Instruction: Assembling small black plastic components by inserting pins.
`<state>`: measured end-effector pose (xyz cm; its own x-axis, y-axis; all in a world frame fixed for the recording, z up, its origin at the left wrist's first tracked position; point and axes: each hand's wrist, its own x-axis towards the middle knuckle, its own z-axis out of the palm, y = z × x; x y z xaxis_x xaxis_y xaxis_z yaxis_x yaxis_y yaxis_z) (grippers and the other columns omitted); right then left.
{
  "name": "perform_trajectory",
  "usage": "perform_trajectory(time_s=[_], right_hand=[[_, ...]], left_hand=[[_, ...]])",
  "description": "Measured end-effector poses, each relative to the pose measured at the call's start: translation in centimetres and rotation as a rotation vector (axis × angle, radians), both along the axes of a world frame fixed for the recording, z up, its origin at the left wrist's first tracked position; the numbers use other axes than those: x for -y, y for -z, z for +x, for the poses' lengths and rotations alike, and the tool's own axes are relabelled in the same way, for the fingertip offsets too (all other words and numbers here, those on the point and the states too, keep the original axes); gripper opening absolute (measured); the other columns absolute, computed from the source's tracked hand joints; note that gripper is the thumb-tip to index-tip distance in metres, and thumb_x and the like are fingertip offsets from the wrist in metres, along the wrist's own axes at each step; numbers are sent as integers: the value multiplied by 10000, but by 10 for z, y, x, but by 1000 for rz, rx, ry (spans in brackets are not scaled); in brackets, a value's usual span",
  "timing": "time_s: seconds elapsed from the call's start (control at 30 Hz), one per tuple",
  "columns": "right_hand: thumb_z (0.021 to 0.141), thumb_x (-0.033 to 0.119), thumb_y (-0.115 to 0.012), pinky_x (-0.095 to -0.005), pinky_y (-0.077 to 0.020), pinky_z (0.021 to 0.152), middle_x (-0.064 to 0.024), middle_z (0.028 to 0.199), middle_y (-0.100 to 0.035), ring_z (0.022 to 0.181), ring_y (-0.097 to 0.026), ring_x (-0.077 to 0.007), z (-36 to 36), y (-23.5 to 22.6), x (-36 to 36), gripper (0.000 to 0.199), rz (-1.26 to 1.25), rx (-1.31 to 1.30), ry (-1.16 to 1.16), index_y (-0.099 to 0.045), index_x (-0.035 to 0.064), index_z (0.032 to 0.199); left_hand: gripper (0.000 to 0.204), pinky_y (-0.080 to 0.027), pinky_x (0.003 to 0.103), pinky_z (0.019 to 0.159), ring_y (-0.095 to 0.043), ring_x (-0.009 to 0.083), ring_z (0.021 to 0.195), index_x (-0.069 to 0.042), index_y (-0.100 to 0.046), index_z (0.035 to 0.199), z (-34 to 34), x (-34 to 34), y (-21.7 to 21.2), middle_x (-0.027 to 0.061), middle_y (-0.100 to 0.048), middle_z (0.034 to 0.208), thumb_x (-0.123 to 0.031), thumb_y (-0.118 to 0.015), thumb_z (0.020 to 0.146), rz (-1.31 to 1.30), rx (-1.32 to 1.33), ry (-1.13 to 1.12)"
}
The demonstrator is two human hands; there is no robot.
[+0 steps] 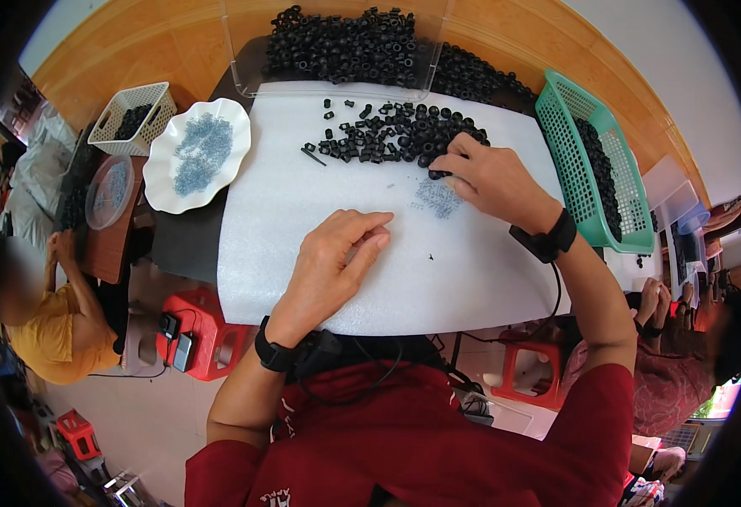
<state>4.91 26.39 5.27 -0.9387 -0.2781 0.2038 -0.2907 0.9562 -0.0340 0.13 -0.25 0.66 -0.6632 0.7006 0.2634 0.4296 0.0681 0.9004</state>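
Black part (439, 174): partly hidden by right hand (497, 179)
Translucent bits (438, 199): too small to tell
Clear bin (248, 34): cut off along top

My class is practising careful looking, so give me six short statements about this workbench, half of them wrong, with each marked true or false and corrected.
1. The right hand pinches a black part. True.
2. The left hand pinches one too. False: no part shows in it.
3. The green basket stands to the right of the white sheet. True.
4. The wavy white dish holds black parts. False: it holds small pale-blue pieces.
5. Each wrist wears a black band. True.
6. Pale-blue pieces are missing from the sheet. False: a small heap lies there, near the right hand.
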Motion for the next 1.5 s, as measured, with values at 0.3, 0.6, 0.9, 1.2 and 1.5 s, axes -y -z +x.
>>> perform_trajectory(time_s=[0.3,0.6,0.9,1.2,1.5], right_hand=[[798,140,-684,-346,-507,623,-49,929,-562,748,-612,-228,-7,0,4,208,91,-3,-33,-631,100,995],[865,126,-657,-207,-426,571,9,880,-553,636,-490,-61,0,-21,47,216,-864,463,199,-601,60,1064],[887,290,-685,-200,-425,542,-9,785,-568,576,-491,-55,0,-13,82,408,-1440,846,218,-567,-18,1126],[931,347,-618,-204,-423,480,18,674,-526,545,-496,-50,-13,-11,83,320,-1188,889,280,-608,33,870],[916,367,-632,-205,-446,477,2,723,-574,561,-513,-49,-41,-18,75,351,-1149,798,316,-630,17,927]], left_hand=[[228,-486,276,736,-619,172,822,-9,-651,1130,0,0,1,94,-655,906,-78,-591,921,-8,-29,2],[293,-481,263,772,-601,127,836,-15,-609,1198,1,1,5,65,-652,948,-35,-598,905,200,160,-46],[292,-496,259,689,-597,148,785,-33,-634,1115,-1,5,7,67,-600,909,22,-657,829,371,-3,-130],[180,-483,232,651,-579,107,764,-8,-618,1032,-4,3,17,50,-585,865,-11,-657,856,350,142,-98],[196,-495,223,659,-587,80,742,25,-598,1095,-4,9,9,45,-631,903,-67,-617,923,310,503,-76]])
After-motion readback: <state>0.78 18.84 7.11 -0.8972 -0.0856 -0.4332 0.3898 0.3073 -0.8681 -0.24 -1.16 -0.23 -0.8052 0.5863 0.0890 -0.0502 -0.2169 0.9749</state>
